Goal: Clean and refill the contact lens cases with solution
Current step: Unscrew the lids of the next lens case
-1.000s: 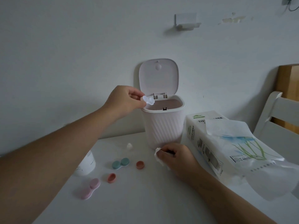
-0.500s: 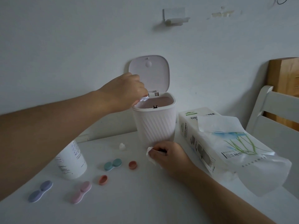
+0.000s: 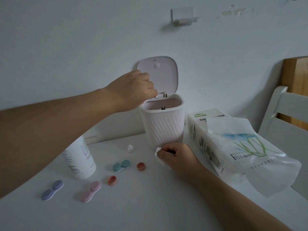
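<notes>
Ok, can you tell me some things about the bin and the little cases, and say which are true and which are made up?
1. The bin has its lid up. True.
2. The left hand rests flat on the table. False: it is up at the bin's rim.
3. The right hand holds a scrunched tissue. True.
4. The teal case sits inside the bin. False: it lies on the table.
5. The purple case and pink case lie on the table. True.
6. The bottle lies on its side. False: it stands upright.
</notes>
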A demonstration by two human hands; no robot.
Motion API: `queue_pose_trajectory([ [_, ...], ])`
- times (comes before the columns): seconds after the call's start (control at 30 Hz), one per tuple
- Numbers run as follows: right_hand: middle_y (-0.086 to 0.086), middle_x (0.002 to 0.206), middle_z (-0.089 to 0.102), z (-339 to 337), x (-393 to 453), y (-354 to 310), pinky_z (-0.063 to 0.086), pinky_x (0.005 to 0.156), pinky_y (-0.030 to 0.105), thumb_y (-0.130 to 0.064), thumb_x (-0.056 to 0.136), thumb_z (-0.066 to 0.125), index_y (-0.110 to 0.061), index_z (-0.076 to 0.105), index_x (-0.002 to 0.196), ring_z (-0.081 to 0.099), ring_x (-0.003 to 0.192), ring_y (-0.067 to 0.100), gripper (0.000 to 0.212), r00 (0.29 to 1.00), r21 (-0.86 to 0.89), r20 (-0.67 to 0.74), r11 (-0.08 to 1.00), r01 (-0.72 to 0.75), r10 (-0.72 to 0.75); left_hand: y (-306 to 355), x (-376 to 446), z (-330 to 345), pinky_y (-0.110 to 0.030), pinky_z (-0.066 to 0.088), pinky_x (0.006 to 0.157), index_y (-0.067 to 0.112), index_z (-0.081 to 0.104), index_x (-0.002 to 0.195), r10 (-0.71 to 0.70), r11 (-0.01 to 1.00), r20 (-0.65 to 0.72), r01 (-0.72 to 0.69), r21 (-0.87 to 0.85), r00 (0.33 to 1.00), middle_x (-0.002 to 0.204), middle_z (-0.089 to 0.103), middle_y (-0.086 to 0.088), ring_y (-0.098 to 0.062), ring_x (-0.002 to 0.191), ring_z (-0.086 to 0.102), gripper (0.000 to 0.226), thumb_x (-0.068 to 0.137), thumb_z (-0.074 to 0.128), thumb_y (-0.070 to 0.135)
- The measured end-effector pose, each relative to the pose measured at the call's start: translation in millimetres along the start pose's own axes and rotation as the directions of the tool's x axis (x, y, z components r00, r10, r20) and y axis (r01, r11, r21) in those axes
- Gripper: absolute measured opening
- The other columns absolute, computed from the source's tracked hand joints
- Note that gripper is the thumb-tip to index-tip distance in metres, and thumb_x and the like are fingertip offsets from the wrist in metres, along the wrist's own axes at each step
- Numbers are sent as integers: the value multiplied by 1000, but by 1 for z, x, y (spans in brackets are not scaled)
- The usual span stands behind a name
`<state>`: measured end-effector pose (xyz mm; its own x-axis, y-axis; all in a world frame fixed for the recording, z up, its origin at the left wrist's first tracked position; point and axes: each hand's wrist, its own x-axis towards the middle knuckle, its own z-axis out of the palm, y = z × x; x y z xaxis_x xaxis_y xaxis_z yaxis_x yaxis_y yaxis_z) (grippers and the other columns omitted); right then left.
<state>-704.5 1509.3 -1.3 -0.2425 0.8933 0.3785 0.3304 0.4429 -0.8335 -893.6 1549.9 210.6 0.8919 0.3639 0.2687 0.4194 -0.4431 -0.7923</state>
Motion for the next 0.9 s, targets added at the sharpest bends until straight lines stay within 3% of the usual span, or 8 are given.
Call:
queue_pose_trajectory([
  [0.33, -10, 49, 39, -1, -1, 0, 32, 47, 19, -47, 86, 65, -11, 57, 68, 37, 47, 2, 41, 1000, 14, -8, 1000, -8, 8, 5, 7, -5, -36, 35, 68, 14, 67, 88, 14, 996, 59, -19, 82, 998, 77, 61, -4, -28, 79, 53, 28, 85, 50, -8],
  [0.43, -9, 50, 39, 0, 0, 0, 33, 48, 22, -49, 86, 65, -11, 58, 69, 38, 48, 3, 42, 1000, 7, 1, 1000, -16, 16, 2, 11, -12, -34, 31, 64, 13, 66, 83, 19, 995, 10, -20, 102, 1000, 72, 60, -5, -29, 73, 54, 24, 82, 56, -9],
  [0.6, -9, 51, 41, -1, 0, -1, 34, 49, 23, -49, 86, 64, -9, 60, 73, 40, 49, 2, 42, 1000, 10, 9, 1000, -5, 5, 10, 12, -13, -35, 34, 65, 13, 64, 81, 45, 996, 51, -49, 79, 998, 70, 58, -5, -28, 73, 52, 28, 84, 47, -10],
  [0.7, -9, 51, 41, -1, 0, 0, 33, 49, 22, -50, 86, 64, -11, 59, 71, 39, 48, 2, 42, 1000, -3, 8, 1000, 0, 0, 8, 13, -16, -36, 36, 62, 11, 63, 77, 4, 998, 31, -6, 63, 1000, 68, 57, -6, -29, 69, 52, 23, 81, 55, -10],
  [0.9, -7, 53, 37, -1, 0, -1, 32, 49, 25, -50, 85, 64, -7, 53, 72, 37, 49, 4, 46, 1000, -8, 9, 1000, 7, -6, 20, 9, -13, -38, 41, 62, 11, 70, 84, -40, 997, -13, 40, -60, 999, 72, 64, -6, -29, 71, 55, 34, 101, 41, 16],
])
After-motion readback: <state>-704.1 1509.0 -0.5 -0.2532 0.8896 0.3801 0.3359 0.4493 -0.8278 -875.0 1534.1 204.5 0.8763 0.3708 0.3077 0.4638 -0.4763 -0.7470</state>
